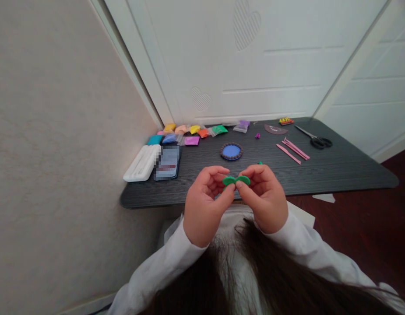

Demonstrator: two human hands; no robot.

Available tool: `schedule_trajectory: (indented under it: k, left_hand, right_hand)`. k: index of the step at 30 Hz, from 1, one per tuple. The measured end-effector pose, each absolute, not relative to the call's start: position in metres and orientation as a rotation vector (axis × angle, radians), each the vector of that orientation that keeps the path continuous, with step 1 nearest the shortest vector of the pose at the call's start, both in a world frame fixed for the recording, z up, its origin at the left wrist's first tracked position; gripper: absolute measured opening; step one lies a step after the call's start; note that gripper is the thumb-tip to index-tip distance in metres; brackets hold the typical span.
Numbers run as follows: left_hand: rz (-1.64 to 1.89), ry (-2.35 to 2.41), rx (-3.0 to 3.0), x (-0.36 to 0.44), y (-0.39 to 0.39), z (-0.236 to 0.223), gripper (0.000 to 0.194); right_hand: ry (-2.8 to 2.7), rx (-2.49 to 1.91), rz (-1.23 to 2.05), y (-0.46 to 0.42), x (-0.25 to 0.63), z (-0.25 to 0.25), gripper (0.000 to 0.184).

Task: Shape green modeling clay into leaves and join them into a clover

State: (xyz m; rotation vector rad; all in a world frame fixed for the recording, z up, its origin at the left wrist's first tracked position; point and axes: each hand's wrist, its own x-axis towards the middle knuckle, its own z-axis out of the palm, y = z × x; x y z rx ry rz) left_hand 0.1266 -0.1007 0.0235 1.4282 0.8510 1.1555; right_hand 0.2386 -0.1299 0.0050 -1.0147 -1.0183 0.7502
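Between my two hands is a green clay piece (243,180) made of flat rounded lobes that meet in the middle. My left hand (207,201) pinches it from the left with thumb and fingers. From the other side, the thumb and fingertips of my right hand (265,197) close on it near the centre. Both hands are raised at the table's near edge. Beyond them lies a blue clay disc (231,151) ringed with dark brown beads. A small green bit (260,163) shows just behind my right fingers, partly hidden.
Several coloured clay packets (191,140) line the back left of the dark table (202,164). A white case (143,162) and a phone (167,163) lie at the left. Pink modelling tools (288,154), black scissors (317,141) and a purple lump (258,136) are on the right.
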Motion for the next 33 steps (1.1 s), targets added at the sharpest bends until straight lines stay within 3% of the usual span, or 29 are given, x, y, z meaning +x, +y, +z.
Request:
schedule_trajectory:
  k: [9, 33]
  left_hand:
    - [1.039, 0.694, 1.089, 0.123, -0.088, 0.011, 0.022]
    - [1.115, 0.776, 1.332, 0.125, -0.093, 0.014, 0.018]
  right_hand:
    - [-1.046, -0.900, 0.881, -0.128, 0.245, -0.001, 0.026]
    - [-1.064, -0.981, 0.815, -0.126, 0.247, -0.001, 0.020]
